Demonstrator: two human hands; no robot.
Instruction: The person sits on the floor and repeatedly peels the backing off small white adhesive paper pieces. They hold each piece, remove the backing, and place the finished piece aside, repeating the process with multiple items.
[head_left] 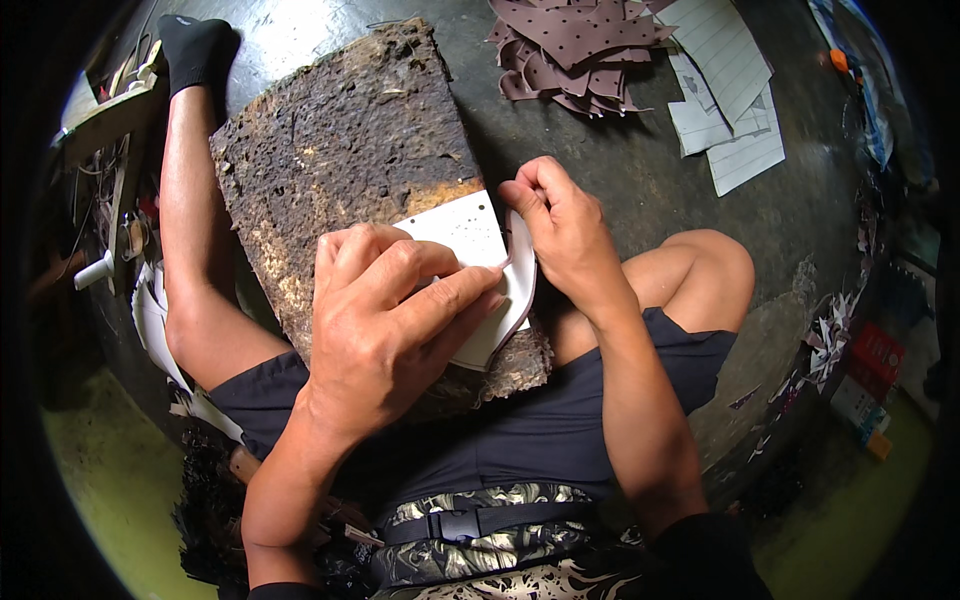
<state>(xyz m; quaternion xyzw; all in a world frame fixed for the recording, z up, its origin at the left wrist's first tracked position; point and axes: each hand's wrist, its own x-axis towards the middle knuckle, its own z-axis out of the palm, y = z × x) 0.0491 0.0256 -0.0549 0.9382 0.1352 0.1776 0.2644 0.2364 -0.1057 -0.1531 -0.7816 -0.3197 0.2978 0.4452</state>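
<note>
A flat white card-like piece (462,222) with small dark holes and specks lies on the rough, worn slab (340,130) across my lap. Along its right side curls a thin piece of leather-like material (524,265), white on the face I see and brown at its edge. My left hand (370,320) rests over the white piece, its fingers bent and the index fingertip and thumb closed on the curled material. At the material's upper end, my right hand (568,228) pinches the edge between thumb and curled fingers. The left hand hides part of the white piece.
Brown, dotted cut pieces (575,45) are heaped on the dark floor beyond the slab. Lined paper sheets (725,70) lie to their right. Trimmings (830,330) gather at the far right, and a wooden frame (115,120) with tools stands at the left.
</note>
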